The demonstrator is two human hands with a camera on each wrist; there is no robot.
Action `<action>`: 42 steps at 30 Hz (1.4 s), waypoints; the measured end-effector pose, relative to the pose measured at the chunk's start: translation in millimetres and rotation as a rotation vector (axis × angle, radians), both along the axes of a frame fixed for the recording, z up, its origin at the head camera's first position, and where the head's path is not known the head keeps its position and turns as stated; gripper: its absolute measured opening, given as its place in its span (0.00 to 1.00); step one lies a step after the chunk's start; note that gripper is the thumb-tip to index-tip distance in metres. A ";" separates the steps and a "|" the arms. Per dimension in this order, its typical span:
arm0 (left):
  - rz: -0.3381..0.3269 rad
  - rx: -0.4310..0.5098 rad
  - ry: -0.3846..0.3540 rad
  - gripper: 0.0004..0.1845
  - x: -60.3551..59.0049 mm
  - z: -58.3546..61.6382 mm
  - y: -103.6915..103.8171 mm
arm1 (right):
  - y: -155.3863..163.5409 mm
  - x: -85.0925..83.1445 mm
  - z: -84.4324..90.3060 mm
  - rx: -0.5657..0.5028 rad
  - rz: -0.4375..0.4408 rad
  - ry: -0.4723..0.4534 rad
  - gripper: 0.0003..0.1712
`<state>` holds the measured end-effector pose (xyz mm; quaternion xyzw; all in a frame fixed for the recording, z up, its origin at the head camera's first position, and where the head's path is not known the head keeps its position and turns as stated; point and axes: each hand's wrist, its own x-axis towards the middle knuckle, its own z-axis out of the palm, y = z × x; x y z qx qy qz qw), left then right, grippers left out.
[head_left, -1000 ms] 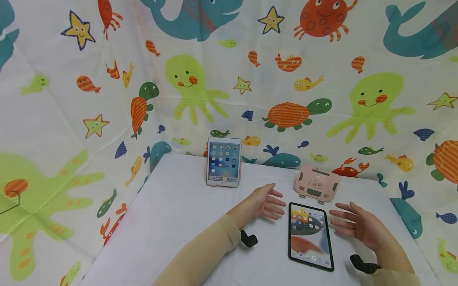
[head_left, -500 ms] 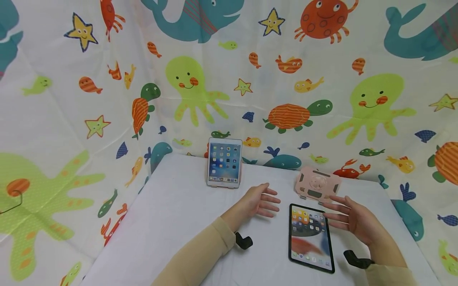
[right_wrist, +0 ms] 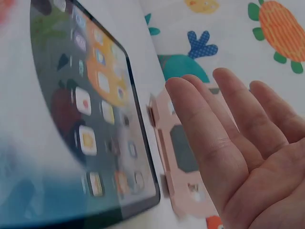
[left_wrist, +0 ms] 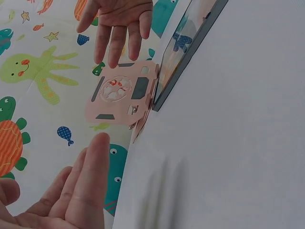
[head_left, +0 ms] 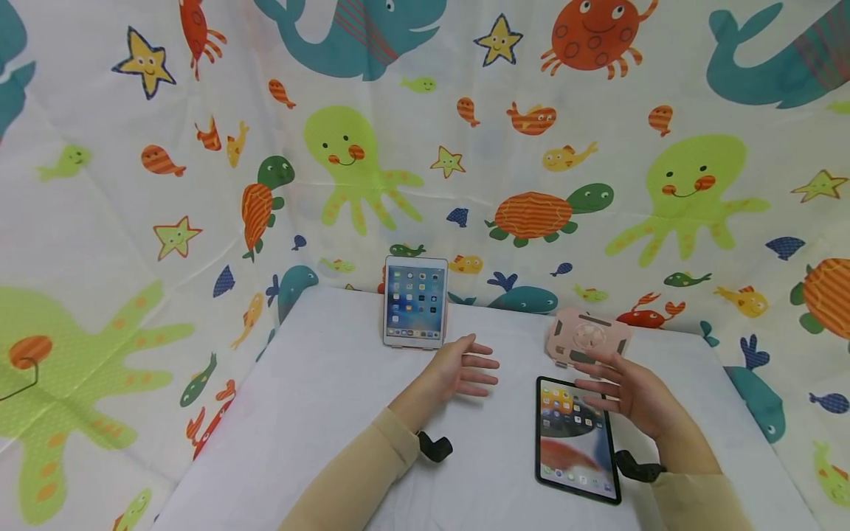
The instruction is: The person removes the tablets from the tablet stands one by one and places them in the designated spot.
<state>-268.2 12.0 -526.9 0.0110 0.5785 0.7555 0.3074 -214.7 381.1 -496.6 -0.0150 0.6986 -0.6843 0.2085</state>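
My left hand is held above the white table with its fingers straight, nearest to a white tablet that leans upright on a pink stand at the back. My right hand hovers palm inward over the upper right edge of a black-framed tablet, which lies flat with its screen lit. Behind that tablet, a pink tablet stand with dark pads and a round cut-out centre stands tilted. In the right wrist view the right fingers overlap the stand. Neither hand holds anything.
The white table reaches back to a curtain printed with sea animals, which rises along the back and sides. A black strap device sits on the left wrist, and another on the right.
Both hands have moved to the left; the right hand has come over the flat tablet's edge, and the left hand has drawn away from it towards the white tablet. The tablets and stand stay put.
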 end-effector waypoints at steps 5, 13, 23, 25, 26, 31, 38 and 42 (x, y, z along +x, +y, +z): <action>0.032 0.006 0.003 0.37 -1.6 3.5 -14.6 | -12.4 -6.9 1.3 -0.013 0.026 0.018 0.37; 0.045 0.016 0.003 0.38 -0.3 0.7 -32.6 | -33.1 -15.0 2.6 -0.029 0.052 0.044 0.38; 0.112 -0.004 0.032 0.37 2.9 7.6 -62.6 | -56.2 -26.0 4.1 -0.068 0.006 -0.005 0.32; 0.124 -0.008 0.044 0.36 2.4 7.8 -68.4 | -59.6 -27.1 5.2 -0.077 0.011 0.000 0.32; 0.129 -0.011 0.047 0.36 2.0 8.2 -71.1 | -61.1 -27.8 5.8 -0.080 0.014 0.002 0.33; 0.142 -0.021 0.057 0.36 -2.7 7.3 -83.8 | -70.1 -32.9 6.5 -0.082 0.009 -0.010 0.36; 0.197 -0.024 0.052 0.36 -5.8 9.4 -101.7 | -82.3 -41.4 3.5 -0.055 -0.014 -0.026 0.40; 0.228 -0.030 0.051 0.36 -6.4 9.3 -111.7 | -88.2 -44.0 5.0 -0.054 -0.012 -0.032 0.42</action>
